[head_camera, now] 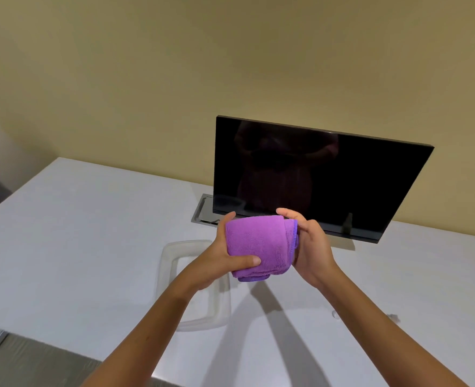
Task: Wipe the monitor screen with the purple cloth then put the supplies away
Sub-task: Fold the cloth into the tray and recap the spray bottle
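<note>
Here both hands, left hand [225, 255] and right hand [309, 247], grip the folded purple microfibre cloth [258, 247] by its sides. It looks soft, light and floppy; best kept bunched.

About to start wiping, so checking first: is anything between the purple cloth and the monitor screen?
Nothing visible. The purple cloth, held by the left hand and right hand, sits just before the lower part of the monitor screen, with only open air between.

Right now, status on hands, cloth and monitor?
Left hand and right hand both grip folded purple cloth, held above table. Monitor dark, untouched. Clear container below left arm; nothing blocking the screen.
</note>
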{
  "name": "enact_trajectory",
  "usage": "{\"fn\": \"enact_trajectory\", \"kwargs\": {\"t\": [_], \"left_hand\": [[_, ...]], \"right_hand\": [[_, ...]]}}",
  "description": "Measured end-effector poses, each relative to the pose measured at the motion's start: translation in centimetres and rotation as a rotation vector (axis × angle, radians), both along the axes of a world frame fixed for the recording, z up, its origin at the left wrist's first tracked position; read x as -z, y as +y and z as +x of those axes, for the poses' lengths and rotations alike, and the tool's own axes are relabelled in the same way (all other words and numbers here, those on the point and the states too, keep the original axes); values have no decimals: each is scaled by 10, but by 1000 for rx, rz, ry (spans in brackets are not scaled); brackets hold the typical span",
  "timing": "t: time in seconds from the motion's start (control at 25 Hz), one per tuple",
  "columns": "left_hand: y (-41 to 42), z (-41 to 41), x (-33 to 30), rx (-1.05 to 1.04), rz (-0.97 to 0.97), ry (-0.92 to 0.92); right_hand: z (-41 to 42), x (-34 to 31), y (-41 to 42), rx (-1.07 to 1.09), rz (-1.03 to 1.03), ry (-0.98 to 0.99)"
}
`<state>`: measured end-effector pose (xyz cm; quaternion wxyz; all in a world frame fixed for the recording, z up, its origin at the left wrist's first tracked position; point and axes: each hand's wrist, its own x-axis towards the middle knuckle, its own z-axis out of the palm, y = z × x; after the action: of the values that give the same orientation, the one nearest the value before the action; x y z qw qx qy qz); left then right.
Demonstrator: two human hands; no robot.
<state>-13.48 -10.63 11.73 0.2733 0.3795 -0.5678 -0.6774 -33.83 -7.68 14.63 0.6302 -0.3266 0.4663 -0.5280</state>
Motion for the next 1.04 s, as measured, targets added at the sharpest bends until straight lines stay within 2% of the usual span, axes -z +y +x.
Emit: {"fn": "enact_trajectory", "kwargs": {"t": [0.08,0.24,0.36,0.52,0.6,0.68,0.76,0.96,1.04], "left_hand": [[-7,15,6,-58,-28,-35],[-15,51,23,-41,3,-130],[-13,79,41,-53,-12,-313],[-12,124,80,-365,-96,-680],[-12,141,98,-407,36,-791],[-10,149,111,-365,274,-701],[-10,152,117,-345,409,-608],[-24,152,121,-265,330,-598],[-29,150,121,-210,290,-610]], "right_hand": [[16,8,-6,-136,16,19],[48,29,-14,-325,136,274],[76,49,-17,-366,161,391],[119,76,-22,-392,174,641],[139,93,-22,-400,196,700],[159,110,-21,-389,207,754],[175,125,-20,-402,217,815],[189,151,-20,-452,365,831],[193,158,-19,-452,393,913]]}}
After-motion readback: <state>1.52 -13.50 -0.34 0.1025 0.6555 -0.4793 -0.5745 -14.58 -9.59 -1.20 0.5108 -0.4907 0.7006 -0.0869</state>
